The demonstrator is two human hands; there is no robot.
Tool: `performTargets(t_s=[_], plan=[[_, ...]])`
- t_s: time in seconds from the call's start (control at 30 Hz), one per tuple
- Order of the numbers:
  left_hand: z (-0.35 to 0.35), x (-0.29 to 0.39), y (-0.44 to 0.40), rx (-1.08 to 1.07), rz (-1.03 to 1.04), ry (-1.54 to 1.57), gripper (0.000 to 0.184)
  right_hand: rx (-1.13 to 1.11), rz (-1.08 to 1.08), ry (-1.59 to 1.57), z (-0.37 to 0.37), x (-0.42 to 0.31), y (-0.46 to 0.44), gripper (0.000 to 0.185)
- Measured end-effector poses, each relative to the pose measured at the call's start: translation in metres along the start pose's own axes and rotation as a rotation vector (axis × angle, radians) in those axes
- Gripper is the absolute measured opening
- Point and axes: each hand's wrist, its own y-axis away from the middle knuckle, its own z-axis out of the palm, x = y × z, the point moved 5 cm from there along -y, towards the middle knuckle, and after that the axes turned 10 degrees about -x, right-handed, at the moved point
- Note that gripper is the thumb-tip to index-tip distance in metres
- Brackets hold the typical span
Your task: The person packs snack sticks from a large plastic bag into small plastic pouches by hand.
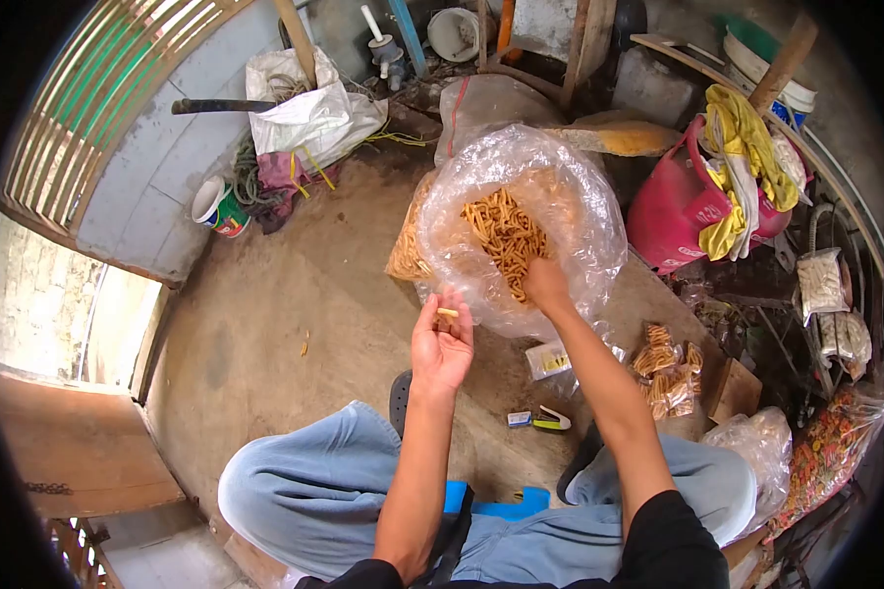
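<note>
My left hand (440,351) is palm up beside the big bag, with a short pale snack stick (448,312) held at its fingers. My right hand (547,283) reaches into the mouth of the large clear plastic bag (587,211) and touches the brown snack sticks (501,231) heaped inside. Its fingertips are hidden among the sticks and behind the hand itself. Near my right forearm lie small packed bags of snack sticks (670,378), a stack of clear plastic packets (548,360) and a green-and-black stapler (552,420) with a small blue box (519,419).
Another snack bag (410,240) leans on the big bag's left side. A pink tub (673,206) draped with yellow cloth stands at right. At the back left are a white sack (314,123) and a paint bucket (221,208). A colourful snack bag (835,452) lies far right.
</note>
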Motion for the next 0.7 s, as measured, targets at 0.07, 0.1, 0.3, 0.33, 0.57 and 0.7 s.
performTargets(t_s=[0.07, 0.1, 0.3, 0.33, 0.57, 0.7], plan=[[0.000, 0.000, -0.007, -0.044, 0.003, -0.018, 0.009, 0.066, -0.021, 0.040, 0.006, -0.007, -0.001, 0.025], [0.002, -0.002, -0.008, -0.039, -0.001, -0.015, 0.009, 0.138, -0.044, 0.078, 0.004, -0.011, 0.002, 0.026], [0.004, -0.009, -0.012, -0.006, 0.004, 0.002, 0.010, -0.095, -0.122, 0.104, 0.002, -0.007, 0.002, 0.026], [0.002, -0.009, -0.014, -0.008, -0.012, 0.005, 0.012, -0.094, -0.122, 0.105, 0.002, -0.004, 0.003, 0.026], [0.006, -0.007, -0.011, -0.049, -0.004, 0.008, 0.012, 0.039, -0.077, -0.446, -0.008, 0.027, 0.006, 0.022], [0.014, -0.004, -0.004, -0.082, -0.014, 0.019, 0.014, 0.027, -0.002, -0.937, -0.035, 0.020, 0.022, 0.020]])
